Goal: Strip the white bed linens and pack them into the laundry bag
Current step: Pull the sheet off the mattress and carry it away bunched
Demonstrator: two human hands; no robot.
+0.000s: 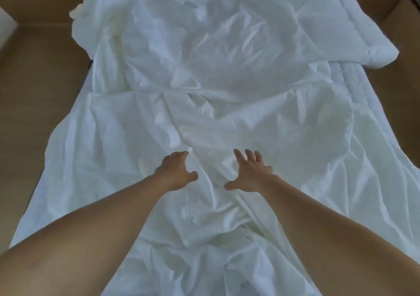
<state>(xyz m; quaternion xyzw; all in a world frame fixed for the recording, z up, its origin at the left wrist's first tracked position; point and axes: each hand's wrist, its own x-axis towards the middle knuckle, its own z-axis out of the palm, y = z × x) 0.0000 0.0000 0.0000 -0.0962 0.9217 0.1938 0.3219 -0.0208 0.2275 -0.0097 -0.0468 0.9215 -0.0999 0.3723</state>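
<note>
Looking down in the head view, a rumpled white sheet (227, 118) covers the bed (358, 95). The left hand (176, 170) and right hand (250, 173) stretch out side by side just above its middle folds, each grip wide, fingers spread, holding nothing.

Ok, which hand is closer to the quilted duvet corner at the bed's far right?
Right. The right hand is on the near side and to the left of the quilted duvet corner; the left hand is farther left still.
</note>
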